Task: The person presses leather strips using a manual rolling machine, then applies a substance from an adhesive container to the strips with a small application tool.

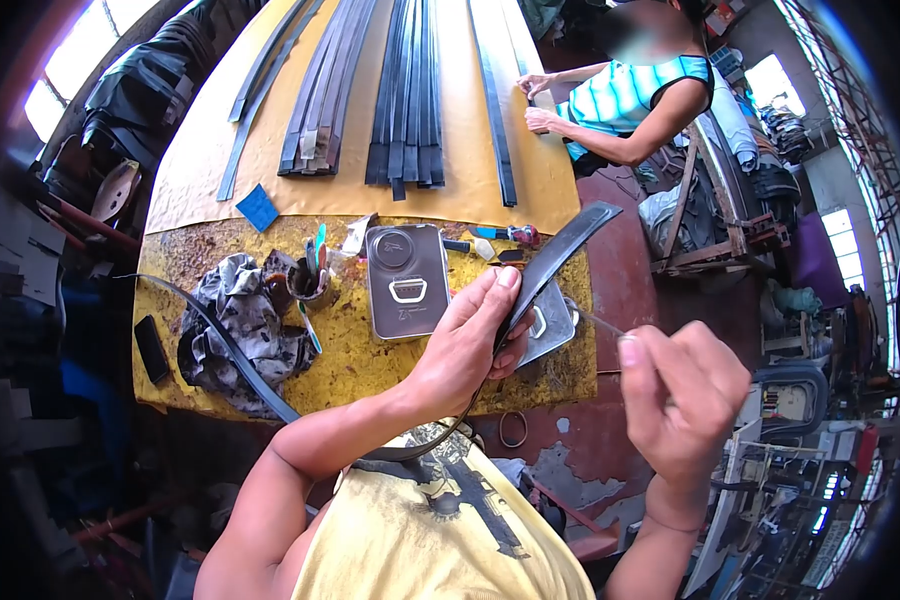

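Observation:
My left hand [468, 335] is closed around a black leather strap [567, 246], whose broad end points up to the right. From the hand the strap bends down across my shirt, passes under my left forearm and trails over the left of the workbench. To the right, my right hand [685, 395] is closed, thumb and finger pinching a thin dark strand [600, 323] that stretches back toward the strap by my left hand. Where the strand joins the strap is hard to make out. Below both hands lies a clear-lidded case [550, 330], partly hidden by my left hand.
A stained yellow workbench [510, 392] carries a grey case [407, 290], a crumpled rag [240, 330], a cup of brushes [312, 280], a phone [151, 348] and a blue square [257, 208]. Bundled black strips [407, 110] lie beyond. Another person [630, 100] works at the far right edge.

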Motion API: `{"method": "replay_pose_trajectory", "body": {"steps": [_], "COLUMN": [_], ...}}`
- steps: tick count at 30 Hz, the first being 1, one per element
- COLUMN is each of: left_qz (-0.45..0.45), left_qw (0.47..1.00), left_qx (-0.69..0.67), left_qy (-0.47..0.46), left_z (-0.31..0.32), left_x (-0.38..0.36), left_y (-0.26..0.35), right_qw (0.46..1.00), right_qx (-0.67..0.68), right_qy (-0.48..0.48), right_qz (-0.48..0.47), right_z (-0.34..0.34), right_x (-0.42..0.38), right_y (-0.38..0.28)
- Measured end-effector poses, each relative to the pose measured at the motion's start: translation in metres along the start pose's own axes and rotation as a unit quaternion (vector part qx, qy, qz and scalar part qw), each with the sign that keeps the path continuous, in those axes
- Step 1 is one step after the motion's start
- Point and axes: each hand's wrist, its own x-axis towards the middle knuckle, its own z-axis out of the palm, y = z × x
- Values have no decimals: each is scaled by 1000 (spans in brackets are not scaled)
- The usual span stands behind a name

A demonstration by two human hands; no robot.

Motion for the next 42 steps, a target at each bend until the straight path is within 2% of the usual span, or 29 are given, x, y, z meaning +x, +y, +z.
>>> {"method": "replay_pose_trajectory", "body": {"steps": [2, 4, 8, 13, 17, 20, 38, 42], "left_qz": [1, -2, -8, -18, -29, -32, -30, -29], "left_qw": [1000, 1000, 1000, 1000, 999, 999, 999, 1000], "left_qx": [-2, -4, -10, -20, -24, -25, -8, 8], "left_qy": [1, 6, 5, 5, 12, 15, 7, 2], "left_z": [0, 0, 2, 1, 2, 4, 5, 7], "left_x": [0, 0, -1, -2, -3, -4, -4, -5], "left_y": [0, 0, 1, 3, 6, 6, 3, 3], "right_qw": [998, 998, 999, 997, 991, 990, 993, 990], "right_qx": [8, -13, -13, 69, 129, 131, 108, 103], "right_qy": [47, 40, -24, -22, 18, 42, 50, 82], "right_qz": [29, 36, -22, 19, 21, 17, 28, 46], "right_z": [-5, -7, 14, 35, 54, 61, 66, 60], "right_x": [0, -1, -2, -10, -20, -22, -20, -15], "right_y": [-3, -5, 4, 8, 8, 8, 11, 16]}}
